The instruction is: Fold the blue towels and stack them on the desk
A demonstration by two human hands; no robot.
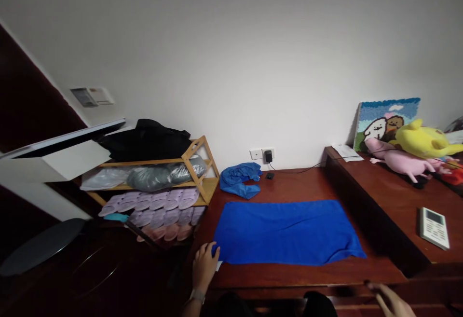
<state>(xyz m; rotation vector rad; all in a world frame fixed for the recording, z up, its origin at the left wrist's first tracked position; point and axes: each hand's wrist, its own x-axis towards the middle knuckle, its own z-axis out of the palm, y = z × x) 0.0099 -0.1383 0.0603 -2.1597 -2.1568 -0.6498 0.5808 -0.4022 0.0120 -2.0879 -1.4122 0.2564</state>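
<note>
A blue cloth (285, 232) lies spread out on the reddish-brown wooden table (289, 276), with small creases near its right end. My left hand (205, 265) is at the cloth's lower left corner, fingers bent and touching its edge; a small white tag shows beside the fingers. At the lower right, beyond the table's front edge, is my right hand (390, 300), away from the cloth and blurred, so its finger posture is unclear. A second blue cloth (240, 180) lies crumpled behind the flat one.
Left of the table stands a wooden rack (208, 189) with slippers (152, 200) and bags. A raised surface (390, 211) at the right carries plush toys (401, 160), a white remote-like device (434, 228) and a picture (388, 119). A black plug (268, 157) trails a cable.
</note>
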